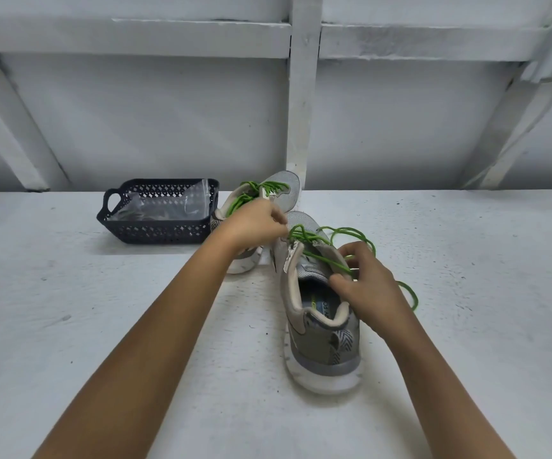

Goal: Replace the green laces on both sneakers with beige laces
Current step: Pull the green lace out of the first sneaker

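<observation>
The near sneaker (321,346) stands on the desk (102,326) with its heel toward the person, and its green lace (327,260) is already loose, with long loops lying over the right side of the shoe and on the desk behind it. The right hand (374,289) has a narrow grip: thumb and fingers pinch the lace just beside the collar. The left hand (254,223) has its fingers bunched at the front of the lacing, but I cannot tell if its grip is on the lace or on the edge of the shoe. The far sneaker (284,188) lies just behind, touching or almost touching the near one, and it is fully laced in green. The main risk, in my judgement, is a tangle: the free loops are many and they cross each other, so a quick pull could make a knot or jam the lace in an eyelet. A hard pull may also tip the near sneaker or drag it, because nothing plainly holds it down, and it could push the far sneaker. The loops hang near the right wrist and could catch on it. The basket (155,231) with a clear bag (165,203) stands well to the left; if the beige laces are inside I cannot tell, so the later reach for them is uncertain.
</observation>
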{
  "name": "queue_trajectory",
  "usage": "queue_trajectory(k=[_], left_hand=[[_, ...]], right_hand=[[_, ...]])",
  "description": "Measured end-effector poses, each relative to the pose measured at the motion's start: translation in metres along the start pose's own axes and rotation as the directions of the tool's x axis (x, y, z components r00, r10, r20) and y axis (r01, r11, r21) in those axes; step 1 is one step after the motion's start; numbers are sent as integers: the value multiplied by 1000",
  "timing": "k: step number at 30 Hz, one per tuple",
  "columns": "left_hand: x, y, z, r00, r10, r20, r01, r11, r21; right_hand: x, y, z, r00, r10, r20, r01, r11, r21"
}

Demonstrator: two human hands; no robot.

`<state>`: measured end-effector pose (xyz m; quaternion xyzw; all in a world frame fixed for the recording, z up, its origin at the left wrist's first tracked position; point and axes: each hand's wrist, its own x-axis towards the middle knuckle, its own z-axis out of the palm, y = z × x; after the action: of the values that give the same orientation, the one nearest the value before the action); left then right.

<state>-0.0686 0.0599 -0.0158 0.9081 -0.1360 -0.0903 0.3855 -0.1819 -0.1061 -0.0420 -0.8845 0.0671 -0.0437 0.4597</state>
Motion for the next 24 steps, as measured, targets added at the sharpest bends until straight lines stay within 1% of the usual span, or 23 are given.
queue_trajectory(k=[1,2,5,6,8,10,11,12,13,15,16,19,21,22,24], left_hand=[[-2,-2,4,1000,18,22,-20,997,72],[-3,-3,9,999,34,30,-37,995,91],[0,-7,19,997,61,-51,-58,997,53],[3,-8,19,995,50,-85,-51,999,-11],[6,-7,17,993,-16,-114,-11,973,-232],[8,-1,14,995,-66,-70,31,910,-414],[8,1,14,995,-81,-56,48,898,-437],[8,4,13,994,-87,-69,53,918,-392],[10,4,12,991,-80,-109,47,959,-280],[10,8,6,984,2,-179,-7,1000,-27],[9,9,2,983,54,-174,-45,997,59],[3,12,-5,988,147,-56,-127,956,264],[0,11,-7,987,157,35,-157,899,410],[-1,9,-8,985,146,88,-170,873,458],[-1,4,-8,971,140,192,-219,841,494]], right_hand=[[0,0,0,1000,0,-1,0,1000,0],[0,0,0,1000,1,-2,-1,1000,2],[0,-1,1,1000,5,-9,-5,1000,2],[-1,-1,1,1000,7,-13,-7,1000,-2],[-1,0,1,1000,7,-19,-8,1000,-21],[-1,0,1,1000,9,-22,-9,999,-37],[-2,0,1,1000,10,-20,-11,999,-38],[-2,-1,1,1000,12,-20,-13,999,-36],[-2,-1,1,1000,13,-21,-14,999,-35],[-3,-2,1,1000,15,-21,-16,999,-40],[-2,-2,1,1000,14,-20,-15,999,-43],[-2,-2,2,1000,13,-20,-13,999,-47],[-2,-2,2,1000,12,-20,-13,999,-43],[-2,-2,2,1000,10,-21,-11,999,-45],[-2,-2,2,1000,7,-21,-8,999,-52]])
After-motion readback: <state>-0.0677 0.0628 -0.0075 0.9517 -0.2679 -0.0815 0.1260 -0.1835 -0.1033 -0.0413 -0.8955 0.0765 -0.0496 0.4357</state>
